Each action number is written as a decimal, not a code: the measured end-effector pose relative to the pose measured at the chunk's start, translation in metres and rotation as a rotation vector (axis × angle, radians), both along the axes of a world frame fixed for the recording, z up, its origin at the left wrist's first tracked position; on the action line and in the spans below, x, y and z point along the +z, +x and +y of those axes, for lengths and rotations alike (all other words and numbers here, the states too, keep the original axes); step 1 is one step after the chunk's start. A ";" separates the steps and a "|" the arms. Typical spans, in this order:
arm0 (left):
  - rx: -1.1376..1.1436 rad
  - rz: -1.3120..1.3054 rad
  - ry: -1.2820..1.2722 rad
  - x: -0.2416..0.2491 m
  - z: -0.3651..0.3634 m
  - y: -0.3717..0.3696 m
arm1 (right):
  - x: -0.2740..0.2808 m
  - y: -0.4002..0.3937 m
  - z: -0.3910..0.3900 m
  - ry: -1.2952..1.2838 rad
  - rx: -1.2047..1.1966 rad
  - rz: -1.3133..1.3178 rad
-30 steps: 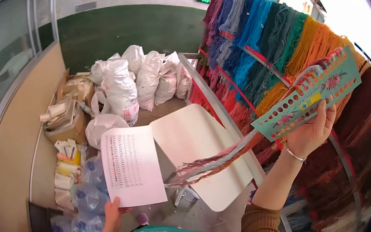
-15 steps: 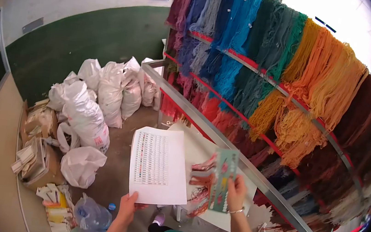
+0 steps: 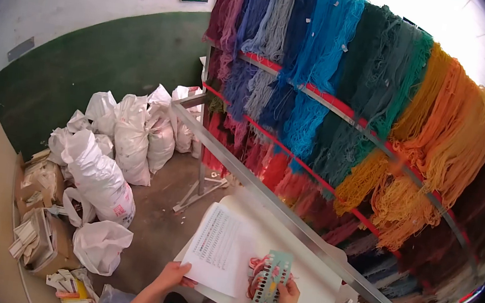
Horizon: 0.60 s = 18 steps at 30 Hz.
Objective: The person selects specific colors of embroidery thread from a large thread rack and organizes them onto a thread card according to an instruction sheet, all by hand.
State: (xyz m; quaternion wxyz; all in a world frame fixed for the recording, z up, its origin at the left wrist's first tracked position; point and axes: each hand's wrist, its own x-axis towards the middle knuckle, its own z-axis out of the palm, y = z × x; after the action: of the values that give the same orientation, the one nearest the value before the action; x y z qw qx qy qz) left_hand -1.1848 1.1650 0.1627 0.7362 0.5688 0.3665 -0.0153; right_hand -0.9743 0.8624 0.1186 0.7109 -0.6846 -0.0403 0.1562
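Note:
My left hand [image 3: 171, 275] grips the lower left corner of a white paper sheet [image 3: 234, 258] printed with a table of small rows. The sheet leans at a slant over the white tabletop [image 3: 314, 281]. On the right, my right hand [image 3: 287, 297] pinches the edge of a green thread card [image 3: 276, 271] with a row of holes down its length. Red and pinkish thread bundles [image 3: 256, 269] hang from the card's left side, partly hidden behind it. Card and sheet are side by side, the card at the lower right.
A metal rack [image 3: 302, 206] spans the right, hung with colourful yarn skeins [image 3: 323, 40]. White sacks [image 3: 100, 173] stand along the green wall [image 3: 96, 61]. Boxes of papers [image 3: 49, 243] and a clear plastic bottle [image 3: 114, 300] are at the lower left.
Both hands have come lower in view with the sheet and the card. The sheet has tilted, and the card has turned to a slant. More of the tabletop shows; the view has shifted slightly.

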 end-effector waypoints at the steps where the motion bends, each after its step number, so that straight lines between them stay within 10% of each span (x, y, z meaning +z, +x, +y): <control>1: -0.007 0.000 -0.003 -0.001 0.007 0.006 | 0.000 -0.002 0.001 0.070 -0.079 0.072; 18: -0.966 0.136 0.711 0.002 0.130 0.110 | 0.002 -0.049 0.076 0.357 -0.789 0.078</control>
State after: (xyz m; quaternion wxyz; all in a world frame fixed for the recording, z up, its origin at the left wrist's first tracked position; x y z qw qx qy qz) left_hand -1.0747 1.2945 0.1645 0.3856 0.8799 0.0955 -0.2607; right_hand -1.0237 0.9384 0.1202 0.8244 -0.5074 0.2249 -0.1109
